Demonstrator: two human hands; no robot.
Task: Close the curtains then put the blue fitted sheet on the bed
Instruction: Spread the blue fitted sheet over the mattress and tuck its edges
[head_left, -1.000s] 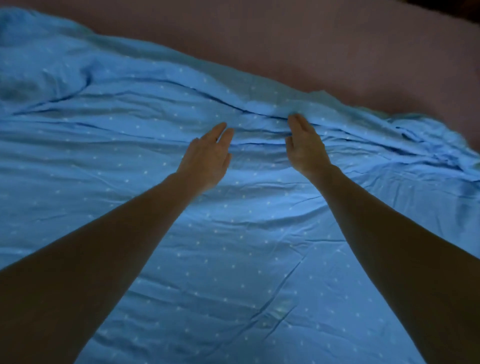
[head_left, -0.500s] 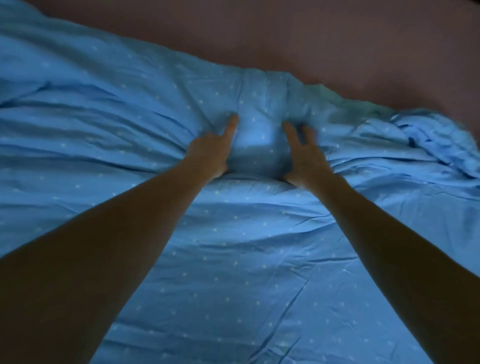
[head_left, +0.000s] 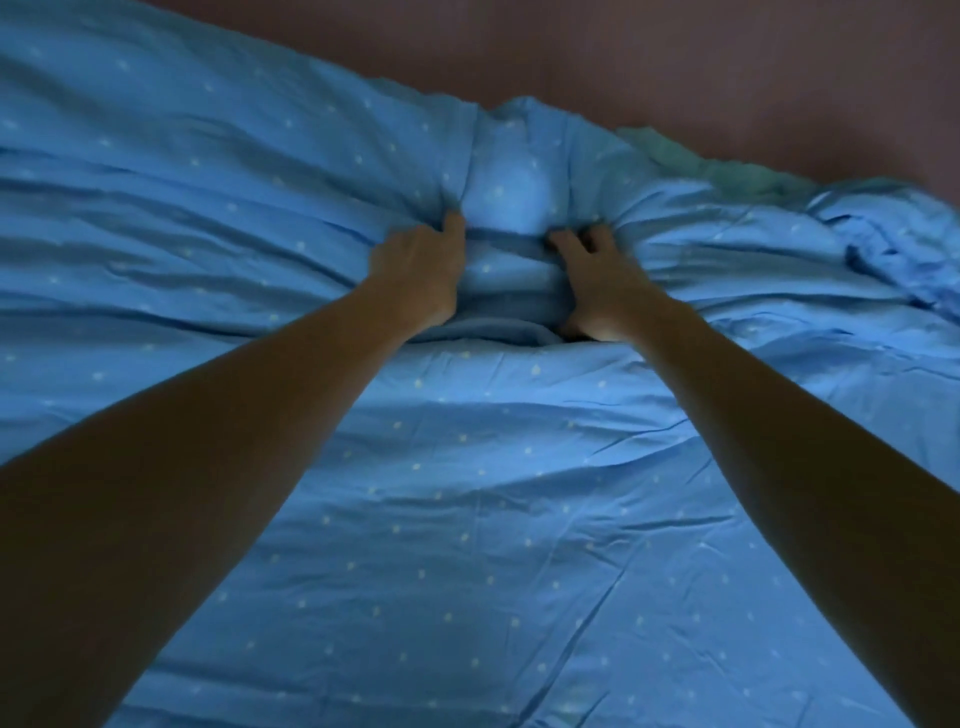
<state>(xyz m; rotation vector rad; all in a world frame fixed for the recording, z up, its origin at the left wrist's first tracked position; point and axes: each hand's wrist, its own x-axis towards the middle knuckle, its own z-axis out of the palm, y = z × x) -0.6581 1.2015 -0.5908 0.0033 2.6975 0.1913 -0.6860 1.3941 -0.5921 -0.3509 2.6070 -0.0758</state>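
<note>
Blue fitted sheet (head_left: 467, 519) bunched on bed (head_left: 675, 62)
Left hand (head_left: 421, 270) and right hand (head_left: 602, 291) each grip a fold near sheet's far edge.

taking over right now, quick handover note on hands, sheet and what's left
Left hand: grips a bunched fold of the blue fitted sheet.
Right hand: grips the same bunch, beside the left.
Sheet: spread over the near side, wrinkled; its far edge stops at a bare mauve surface.
Curtains: not in view; the room is dim.
To do: pull the sheet across and fit its edges.
</note>
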